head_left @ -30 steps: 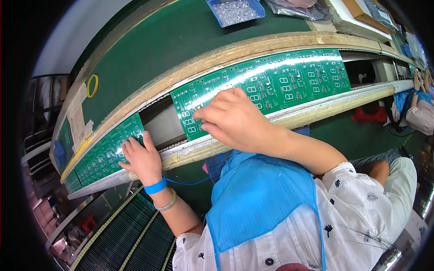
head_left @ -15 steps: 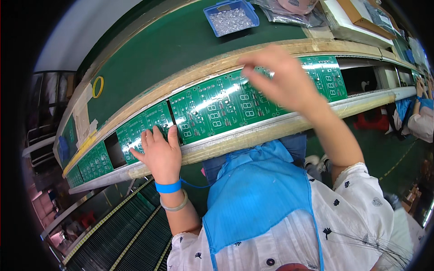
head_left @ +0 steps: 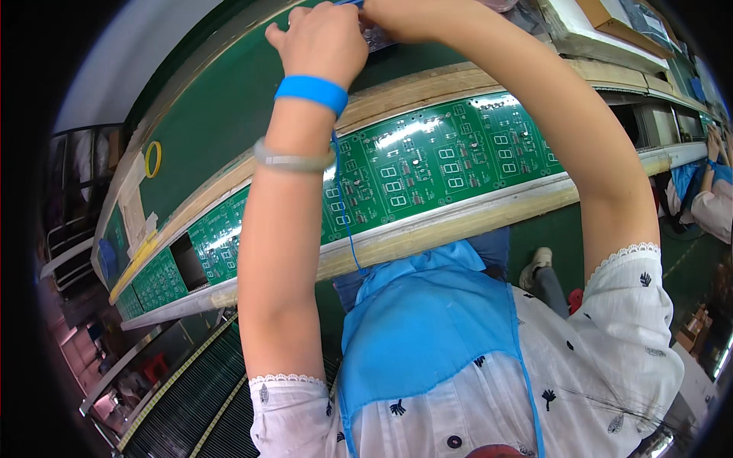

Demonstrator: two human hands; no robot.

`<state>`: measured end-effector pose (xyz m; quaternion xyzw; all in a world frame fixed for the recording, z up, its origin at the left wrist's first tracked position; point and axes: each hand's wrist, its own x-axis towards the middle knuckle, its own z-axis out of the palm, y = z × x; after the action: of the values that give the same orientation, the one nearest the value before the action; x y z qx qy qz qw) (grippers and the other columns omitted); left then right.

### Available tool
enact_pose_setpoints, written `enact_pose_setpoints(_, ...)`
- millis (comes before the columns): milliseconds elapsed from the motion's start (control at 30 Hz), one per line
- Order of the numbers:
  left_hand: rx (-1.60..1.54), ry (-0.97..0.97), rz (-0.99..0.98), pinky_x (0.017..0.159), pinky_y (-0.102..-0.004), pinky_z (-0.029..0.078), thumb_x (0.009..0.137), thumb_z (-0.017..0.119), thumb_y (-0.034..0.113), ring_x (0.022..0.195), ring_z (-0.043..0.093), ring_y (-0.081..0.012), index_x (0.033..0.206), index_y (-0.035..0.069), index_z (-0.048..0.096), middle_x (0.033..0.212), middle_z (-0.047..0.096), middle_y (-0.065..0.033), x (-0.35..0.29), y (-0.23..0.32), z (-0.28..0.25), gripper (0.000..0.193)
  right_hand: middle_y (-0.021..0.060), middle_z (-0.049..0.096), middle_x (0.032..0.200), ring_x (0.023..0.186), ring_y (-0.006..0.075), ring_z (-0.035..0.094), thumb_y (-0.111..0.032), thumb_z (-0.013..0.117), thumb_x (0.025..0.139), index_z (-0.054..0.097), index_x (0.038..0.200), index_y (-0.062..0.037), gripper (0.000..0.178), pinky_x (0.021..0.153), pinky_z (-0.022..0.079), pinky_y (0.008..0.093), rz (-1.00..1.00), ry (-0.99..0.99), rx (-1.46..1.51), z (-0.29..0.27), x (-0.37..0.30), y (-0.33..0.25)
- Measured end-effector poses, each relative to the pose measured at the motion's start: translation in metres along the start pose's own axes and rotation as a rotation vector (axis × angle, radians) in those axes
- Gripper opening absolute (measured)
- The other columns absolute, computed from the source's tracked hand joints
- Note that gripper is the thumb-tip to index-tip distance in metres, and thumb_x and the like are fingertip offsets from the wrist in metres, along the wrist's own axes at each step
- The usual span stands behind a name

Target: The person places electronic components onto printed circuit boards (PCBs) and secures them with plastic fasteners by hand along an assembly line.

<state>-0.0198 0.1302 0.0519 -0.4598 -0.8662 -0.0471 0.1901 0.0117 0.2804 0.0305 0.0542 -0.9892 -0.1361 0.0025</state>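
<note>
Both arms are stretched over the work line to the far side of the bench, where the left hand (head_left: 324,46) and the right hand (head_left: 401,17) meet at the top edge of the view. The left fingers are bent and somewhat spread, one sticking out to the left; whether the others pinch anything I cannot tell. The right fingertips are cut off or hidden, so that grip cannot be told either. Between and just beneath the hands, a little of the blue tray (head_left: 350,2) and its small clear parts (head_left: 376,37) shows; whether either hand touches the tray is unclear. Nearer the body than both hands, and partly behind the left forearm, lies the large green circuit board (head_left: 435,156), flat in the rail (head_left: 458,206), with neither hand on it. Down and to the left of the left hand is another green board (head_left: 217,237), with a dark gap beyond it. A blue wristband (head_left: 311,92) sits below the left grip, its cord (head_left: 343,198) hanging across the large board. The step in hand looks like fetching or handling stock at the tray; the next move seems to call for a sure hold on a few small pieces, keeping the cord and forearms clear of the boards
</note>
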Motion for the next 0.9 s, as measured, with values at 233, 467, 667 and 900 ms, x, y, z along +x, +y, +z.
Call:
enact_pose_setpoints(233,-0.097,-0.057,-0.076,0.086,-0.0516,0.039,0.080,0.068,0.024,0.094,0.064,-0.0308,0.081,0.020,0.080,0.082,0.073,-0.0096,0.014,-0.019,0.056,0.013,0.0070,0.073,0.089,0.104,0.0296,0.063,-0.023,0.068,0.080,0.077,0.081,-0.0155,0.012,0.089,0.041,0.0588,0.106,0.131,0.141,0.009,0.002,0.000)
enact_pose_setpoints(467,-0.128,-0.014,-0.126,0.088,-0.0503,0.038,0.080,0.067,0.023,0.093,0.065,-0.0291,0.084,0.021,0.081,0.085,0.074,-0.0090,0.012,-0.020,0.052,0.015,0.0088,0.073,0.086,0.098,0.0305,0.065,-0.025,0.067,0.079,0.078,0.083,-0.0156,0.015,0.086,0.043,0.0552,0.184,0.321,0.326,0.011,-0.008,-0.007)
enact_pose_setpoints(667,-0.267,0.073,-0.149,0.088,-0.0473,0.040,0.079,0.065,0.020,0.091,0.067,-0.0297,0.083,0.017,0.080,0.084,0.074,-0.0101,0.014,-0.026,0.051,0.016,0.0121,0.073,0.084,0.075,0.0299,0.069,-0.018,0.066,0.080,0.076,0.092,-0.0059,0.020,0.073,0.054,0.0391,0.288,0.524,0.792,0.013,-0.026,0.003)
enact_pose_setpoints(900,-0.311,0.139,-0.127,0.085,-0.0467,0.042,0.079,0.065,0.018,0.082,0.069,-0.0321,0.077,0.014,0.077,0.080,0.073,-0.0117,0.012,-0.029,0.058,0.012,0.0043,0.071,0.079,0.075,0.0073,0.062,-0.016,0.072,0.086,0.072,0.105,-0.0003,0.024,0.068,0.051,0.0269,0.451,0.440,1.498,0.009,-0.092,0.011)
